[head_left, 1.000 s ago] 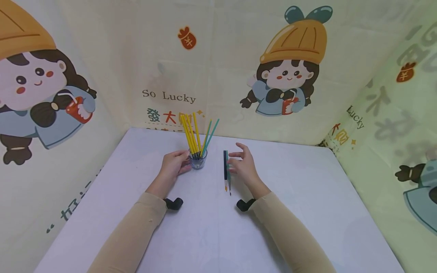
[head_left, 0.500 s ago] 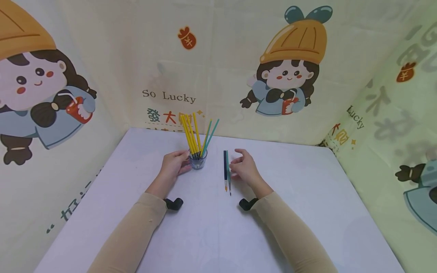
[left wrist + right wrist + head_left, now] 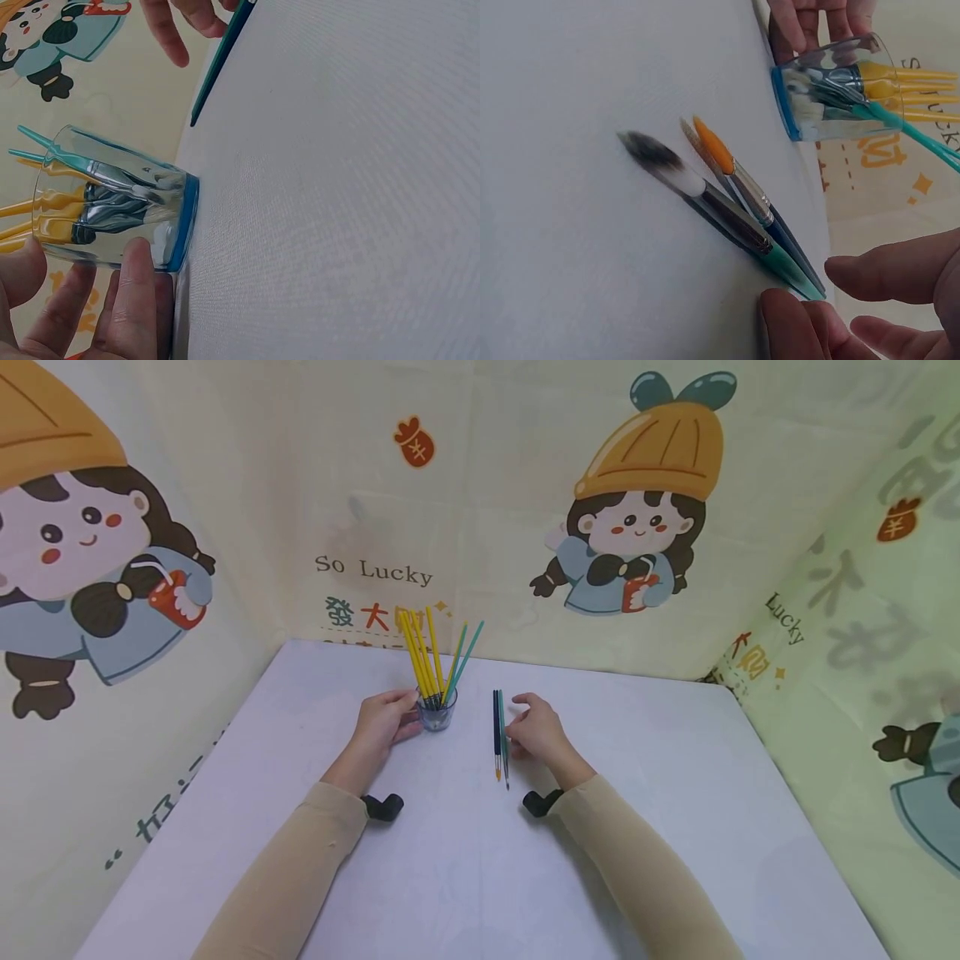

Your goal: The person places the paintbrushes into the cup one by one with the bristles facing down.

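A small clear glass (image 3: 437,717) with a blue base stands upright at the back of the table, holding several yellow and teal paintbrushes (image 3: 112,196), bristles down. My left hand (image 3: 385,720) rests its extended fingertips against the glass's left side; its thumb is by the rim. Right of the glass, two paintbrushes lie side by side: a dark blue one (image 3: 497,727) with orange bristles and a teal one (image 3: 784,270) with black-and-white bristles. My right hand (image 3: 538,728) is beside their handle ends. Its thumb and fingers stand apart around those ends in the right wrist view.
The white table (image 3: 420,877) ends at a back wall hung with printed cloth (image 3: 487,510), which also covers both sides. A black camera mount (image 3: 385,807) sits at the left wrist, another black mount (image 3: 542,803) at the right.
My right hand has drawn slightly back toward me, its raised finger lower and more bent. The left hand, glass and lying brushes hold their places; the whole head view shifts slightly.
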### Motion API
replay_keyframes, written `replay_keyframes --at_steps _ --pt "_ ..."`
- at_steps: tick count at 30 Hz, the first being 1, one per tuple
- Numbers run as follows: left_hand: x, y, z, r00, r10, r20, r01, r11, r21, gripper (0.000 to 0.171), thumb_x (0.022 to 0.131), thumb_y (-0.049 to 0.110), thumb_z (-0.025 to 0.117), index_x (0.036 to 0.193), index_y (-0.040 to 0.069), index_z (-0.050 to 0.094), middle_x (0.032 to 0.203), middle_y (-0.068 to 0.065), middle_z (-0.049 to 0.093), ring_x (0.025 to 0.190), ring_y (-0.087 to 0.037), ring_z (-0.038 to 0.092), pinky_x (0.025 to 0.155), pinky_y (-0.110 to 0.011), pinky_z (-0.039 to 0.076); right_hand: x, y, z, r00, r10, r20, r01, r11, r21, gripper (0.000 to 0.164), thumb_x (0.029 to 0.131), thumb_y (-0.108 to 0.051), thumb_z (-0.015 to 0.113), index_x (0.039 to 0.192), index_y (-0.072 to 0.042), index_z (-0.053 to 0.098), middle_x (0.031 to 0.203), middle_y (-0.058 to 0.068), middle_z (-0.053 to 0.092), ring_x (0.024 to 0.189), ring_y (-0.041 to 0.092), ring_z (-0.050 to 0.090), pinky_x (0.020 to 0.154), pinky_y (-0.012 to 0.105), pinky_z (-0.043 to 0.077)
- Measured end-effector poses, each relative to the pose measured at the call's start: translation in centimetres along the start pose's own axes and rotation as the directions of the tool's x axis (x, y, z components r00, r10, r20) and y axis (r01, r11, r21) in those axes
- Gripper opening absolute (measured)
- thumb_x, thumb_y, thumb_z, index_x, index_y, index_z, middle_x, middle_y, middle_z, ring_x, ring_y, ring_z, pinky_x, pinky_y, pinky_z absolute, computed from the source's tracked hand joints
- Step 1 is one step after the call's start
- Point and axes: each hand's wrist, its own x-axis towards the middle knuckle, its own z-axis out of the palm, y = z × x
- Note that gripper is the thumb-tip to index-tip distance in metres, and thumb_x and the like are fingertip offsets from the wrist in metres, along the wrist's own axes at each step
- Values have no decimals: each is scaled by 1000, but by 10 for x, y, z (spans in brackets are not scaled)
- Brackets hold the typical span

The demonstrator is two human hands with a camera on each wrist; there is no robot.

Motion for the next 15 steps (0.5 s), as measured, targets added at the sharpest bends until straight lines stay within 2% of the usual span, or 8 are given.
replay_keyframes --at_steps 11,13,15 --pt "0 0 0 1000 4 2 -4 1000 -10 40 107 29 69 144 13 68 142 -9 63 121 -22 65 104 -37 65 7 -3 5 999 21 -25 -25 987 -158 58 90 -9 77 145 -12 57 81 7 70 54 15 68 55 22 56" --pt "0 0 0 1000 3 0 -3 1000 -5 40 107 29 69 144 14 68 142 -9 63 121 -22 65 103 -36 65 8 -3 7 999 30 -34 -36 981 -189 58 90 -9 77 145 -12 57 83 8 72 54 15 68 55 22 55" --pt "-1 1 0 1000 1 -3 -1 1000 -4 39 107 29 69 144 15 68 141 -9 63 121 -22 65 103 -36 66 10 -4 8 998 35 -48 -45 973 -227 57 89 -10 76 144 -11 59 94 10 74 56 14 67 57 22 52"
